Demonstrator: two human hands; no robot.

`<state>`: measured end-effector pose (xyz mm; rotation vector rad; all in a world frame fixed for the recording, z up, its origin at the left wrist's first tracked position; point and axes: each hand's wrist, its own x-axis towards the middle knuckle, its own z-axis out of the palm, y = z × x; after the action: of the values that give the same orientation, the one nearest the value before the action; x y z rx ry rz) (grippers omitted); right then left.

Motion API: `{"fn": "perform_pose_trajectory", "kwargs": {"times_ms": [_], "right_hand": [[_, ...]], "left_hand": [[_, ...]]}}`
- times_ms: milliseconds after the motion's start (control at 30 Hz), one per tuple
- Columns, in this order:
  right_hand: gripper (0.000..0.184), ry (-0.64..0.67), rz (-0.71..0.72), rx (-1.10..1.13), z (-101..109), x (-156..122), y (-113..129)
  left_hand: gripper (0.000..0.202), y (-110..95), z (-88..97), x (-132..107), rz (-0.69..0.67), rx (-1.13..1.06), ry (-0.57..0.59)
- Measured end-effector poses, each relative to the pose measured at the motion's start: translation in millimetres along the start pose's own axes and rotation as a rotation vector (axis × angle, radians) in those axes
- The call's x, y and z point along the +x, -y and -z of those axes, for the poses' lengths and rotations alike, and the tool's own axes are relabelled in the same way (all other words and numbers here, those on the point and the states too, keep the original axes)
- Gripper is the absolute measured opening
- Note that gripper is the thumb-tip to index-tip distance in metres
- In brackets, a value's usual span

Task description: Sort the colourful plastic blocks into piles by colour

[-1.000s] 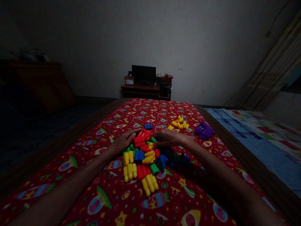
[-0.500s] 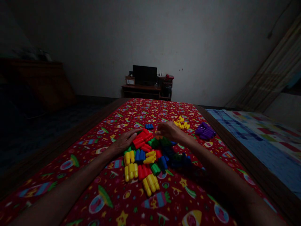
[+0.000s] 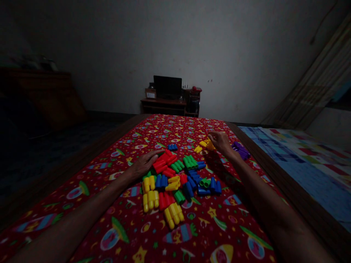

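Note:
My left hand (image 3: 144,163) lies against the left side of a heap of red toy building blocks (image 3: 163,162), its fingers stretched out along them. Farther off, my right hand (image 3: 220,141) is over the pile of yellow blocks (image 3: 203,143); its fingers curl down round a yellow block (image 3: 210,145), partly hidden by the hand. Green blocks (image 3: 190,162) and blue blocks (image 3: 194,176) lie between my arms. Nearer me are more yellow blocks (image 3: 174,214), a red block (image 3: 166,200) and a green block (image 3: 179,197).
Purple blocks (image 3: 241,150) are heaped right of my right hand. A lone blue block (image 3: 172,147) lies beyond the red heap. The red patterned cloth (image 3: 115,215) covers the table, with a dark wooden edge (image 3: 256,160). A monitor (image 3: 168,87) stands by the far wall.
My right hand has moved right and away from above the green blocks, with something yellowish-orange under its fingers, to the yellow pile. The left hand stays by the red blocks.

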<state>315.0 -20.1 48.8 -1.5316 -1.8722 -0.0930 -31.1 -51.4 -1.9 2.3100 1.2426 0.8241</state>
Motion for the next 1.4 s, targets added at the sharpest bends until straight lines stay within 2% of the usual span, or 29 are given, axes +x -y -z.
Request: {"fn": "perform_pose_trajectory", "kwargs": {"times_ms": [67,167,233,300,400,533,600,767,867,933,1033,1133,1267,1400], "right_hand": [[0.025,0.166,0.077,0.121,0,-3,26],[0.029,0.478,0.292,0.245,-2,-13,64],[0.032,0.625,0.439,0.220,-3,-22,82],[0.032,0.707,0.549,0.142,-4,-31,94],[0.032,0.754,0.616,-0.018,-7,-41,104],[0.039,0.696,0.595,-0.205,-7,-48,110],[0.034,0.669,0.583,-0.252,-3,-49,114],[0.023,0.580,0.636,-0.213,16,-60,131],[0.026,0.675,0.715,-0.209,22,-74,143],[0.026,0.694,0.752,-0.185,24,-79,147],[0.021,0.647,0.727,-0.080,26,-70,143],[0.017,0.585,0.560,0.014,25,-45,122],[0.021,0.286,0.269,0.035,15,-12,68],[0.028,0.053,0.025,-0.079,5,0,12]], "left_hand": [[0.065,0,-0.4,0,0.000,-0.011,-0.002],[0.063,-1,-0.4,0,0.003,-0.021,0.005],[0.062,-3,0.1,-1,-0.008,-0.024,0.008],[0.062,-5,0.8,-1,-0.019,-0.027,0.010],[0.061,-8,1.8,-2,-0.013,-0.027,0.010],[0.059,-8,1.4,-2,-0.015,-0.023,-0.001],[0.059,-5,0.6,-1,-0.025,-0.030,-0.004],[0.057,-2,-1.3,-1,-0.032,-0.056,-0.011],[0.056,-3,-1.3,-1,-0.012,-0.065,-0.008],[0.056,-4,-1.1,-2,-0.008,-0.065,-0.007],[0.057,-4,-0.9,-1,-0.011,-0.052,-0.011],[0.057,-3,-0.9,-1,-0.018,-0.043,-0.013],[0.059,-3,-0.5,0,-0.022,-0.044,-0.011],[0.058,-5,0.3,0,-0.020,-0.046,-0.004]]}}
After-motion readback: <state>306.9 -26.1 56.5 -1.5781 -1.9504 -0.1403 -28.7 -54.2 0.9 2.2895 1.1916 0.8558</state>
